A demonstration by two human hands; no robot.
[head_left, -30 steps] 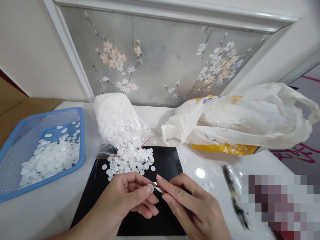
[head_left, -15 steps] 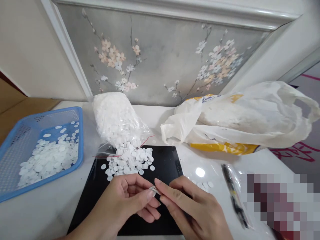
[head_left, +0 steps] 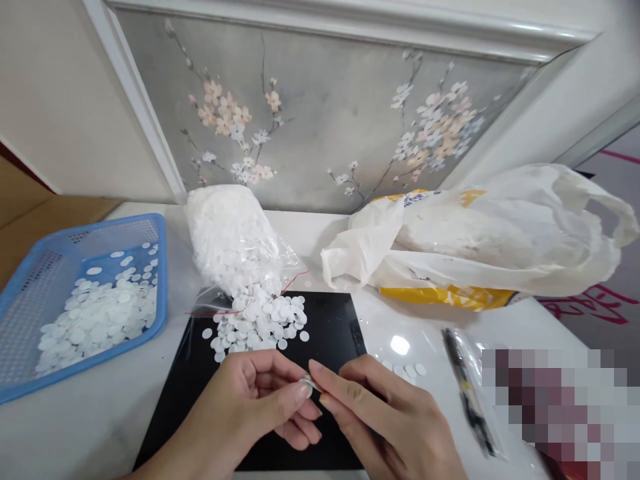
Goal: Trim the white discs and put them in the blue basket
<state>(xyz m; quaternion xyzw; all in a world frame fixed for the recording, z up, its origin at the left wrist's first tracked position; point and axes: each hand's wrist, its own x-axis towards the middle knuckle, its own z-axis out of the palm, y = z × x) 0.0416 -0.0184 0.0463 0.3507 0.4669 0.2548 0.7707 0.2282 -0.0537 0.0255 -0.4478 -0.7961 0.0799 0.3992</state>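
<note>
Above the black mat (head_left: 320, 440), my left hand (head_left: 265, 393) pinches a small white disc (head_left: 309, 385) between thumb and forefinger. My right hand (head_left: 385, 407) grips the disc's other edge with thumb and forefinger, so the fingertips of both hands nearly meet. Whether there is one disc or a few stacked together, I cannot tell. Just beyond my hands, a heap of white discs (head_left: 263, 320) spills onto the mat from a clear plastic bag (head_left: 227, 233) filled with more of them.
To the left stands a blue basket (head_left: 161, 287) holding many discs. A white and yellow plastic bag (head_left: 450, 260) lies at the back right. Several loose discs (head_left: 410, 371) and a black pen (head_left: 469, 393) in a clear sleeve are on the white table to the right.
Almost nothing differs. Both hands keep their pinch on the disc, with only a slight shift of the fingers.
</note>
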